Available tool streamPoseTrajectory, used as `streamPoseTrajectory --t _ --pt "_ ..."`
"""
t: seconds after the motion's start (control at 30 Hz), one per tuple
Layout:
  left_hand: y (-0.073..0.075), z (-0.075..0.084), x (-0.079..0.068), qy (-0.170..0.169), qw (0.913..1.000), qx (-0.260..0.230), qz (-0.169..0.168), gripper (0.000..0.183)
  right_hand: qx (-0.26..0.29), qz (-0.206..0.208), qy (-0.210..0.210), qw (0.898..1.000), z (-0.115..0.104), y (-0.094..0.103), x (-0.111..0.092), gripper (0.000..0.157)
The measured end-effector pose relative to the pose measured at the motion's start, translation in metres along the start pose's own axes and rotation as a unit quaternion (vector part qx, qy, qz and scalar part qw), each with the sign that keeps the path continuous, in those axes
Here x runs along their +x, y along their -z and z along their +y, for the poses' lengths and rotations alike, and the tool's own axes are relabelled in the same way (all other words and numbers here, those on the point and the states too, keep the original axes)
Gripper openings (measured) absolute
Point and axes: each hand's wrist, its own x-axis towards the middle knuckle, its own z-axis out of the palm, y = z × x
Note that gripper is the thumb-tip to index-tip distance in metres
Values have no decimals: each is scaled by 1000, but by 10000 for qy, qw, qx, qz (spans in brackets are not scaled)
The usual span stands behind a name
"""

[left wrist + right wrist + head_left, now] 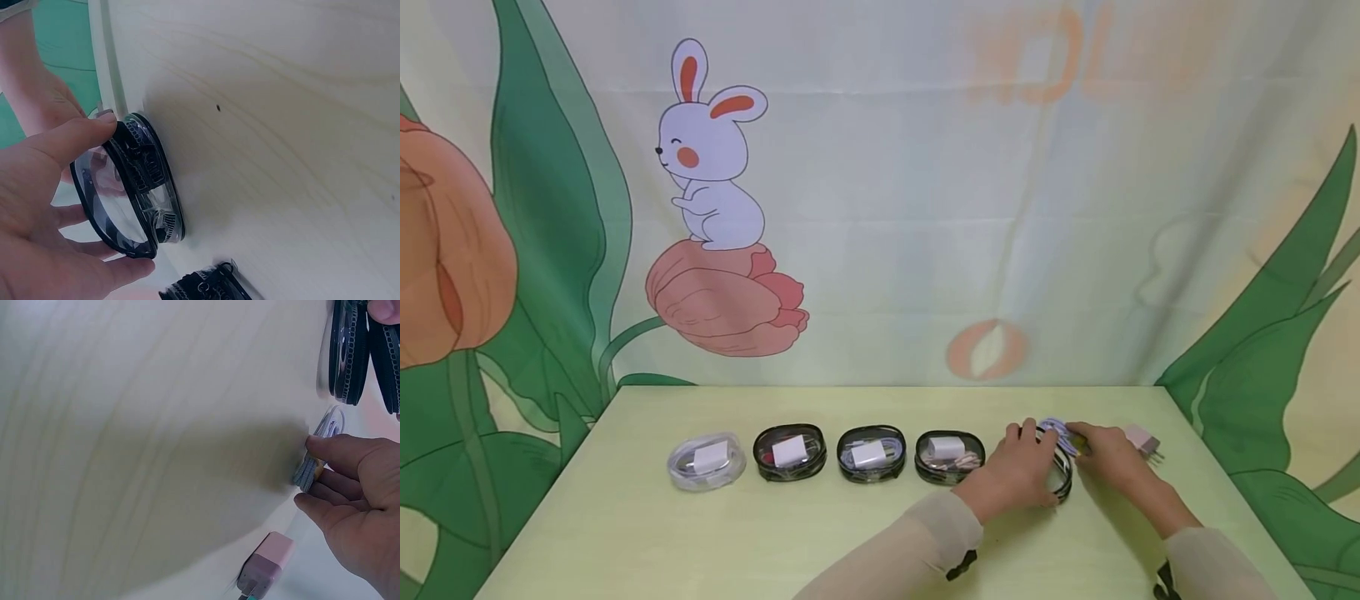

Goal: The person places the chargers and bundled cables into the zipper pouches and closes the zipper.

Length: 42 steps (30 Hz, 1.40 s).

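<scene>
Near the right end of the row, my left hand (1017, 473) grips a clear oval zip case (139, 164) with black trim. In the left wrist view the thumb and fingers spread around its raised lid, and the lid stands apart from the lower half. My right hand (1122, 460) pinches a coiled pale lavender cable (307, 470) between thumb and fingers, right beside the case. Something yellowish shows at the coil under the fingers. A pink plug-in charger (267, 559) lies on the table beyond the right hand.
Left of my hands, a row of closed cases stands on the light wood table (737, 542): a white-edged case (682, 477), then black-edged ones (792, 476). White chargers (870, 454) and cables show inside. A printed curtain (880, 208) hangs behind the table's back edge.
</scene>
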Motion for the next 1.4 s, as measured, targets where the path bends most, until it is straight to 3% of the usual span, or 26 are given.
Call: streamPoseTrajectory --t 0.4,1.0,1.23,1.4 --pt "0 0 1 142 9997 -148 -103 90 27 49 251 9997 0 1 0 46" --pt "-2 -1 -1 -45 9999 -94 -123 88 181 -11 30 9998 2 -2 1 47" --pt "-3 -3 -1 -89 9997 -209 -66 90 -203 48 -151 9997 2 -9 2 51" --pt "-3 -5 -2 -111 9995 -302 -29 93 -262 256 -86 9993 1 -13 1 42"
